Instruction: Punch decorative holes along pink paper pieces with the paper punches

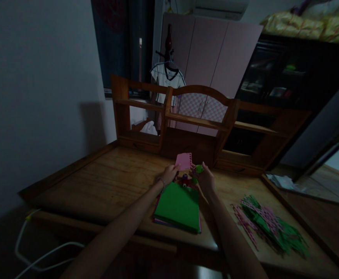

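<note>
My left hand point(170, 173) pinches the lower left of a small pink sheet of paper point(183, 161) with a row of dark holes or notches along its right edge. Beside that edge, my right hand point(206, 180) is closed on a small bright green tool point(199, 169), which looks like a hole punch; the fingers cover part of it. Between the hands lie small red and purple items point(184, 180), too dim to name. Nearer to me is a stack of coloured paper point(178, 207), green on top, with other colours showing at its edges.
To the right on the wooden table point(111, 182) lies a tangled heap of pink and green paper strips point(262, 221). A wooden shelf unit point(198, 120) runs along the back edge. A white cable point(19, 244) hangs at the lower left.
</note>
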